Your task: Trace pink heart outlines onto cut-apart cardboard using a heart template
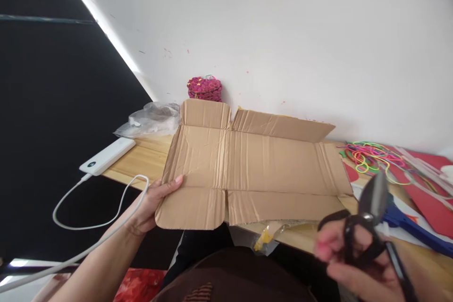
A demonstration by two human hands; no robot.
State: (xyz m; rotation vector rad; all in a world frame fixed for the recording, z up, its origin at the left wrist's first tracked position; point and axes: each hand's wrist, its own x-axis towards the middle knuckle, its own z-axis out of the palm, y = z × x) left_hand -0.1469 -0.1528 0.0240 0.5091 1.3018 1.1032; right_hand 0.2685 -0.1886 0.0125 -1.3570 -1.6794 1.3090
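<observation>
The person's left forearm [102, 257], bare, slants from the near left edge of the scene up toward the middle. Its left wrist [136, 222] is turned so that the left hand [152, 203] points to the right. The 1 thumb [173, 186] that shows there lies on top, stretched out straight toward the right, while the fingers are tucked underneath, mostly hidden, in a flat pinch. At the near right, the right hand [361, 255] is blurred, its fingers bent into a looped grip, with reddish fingertips [321, 249] toward the left. The 2 hands are well apart.
</observation>
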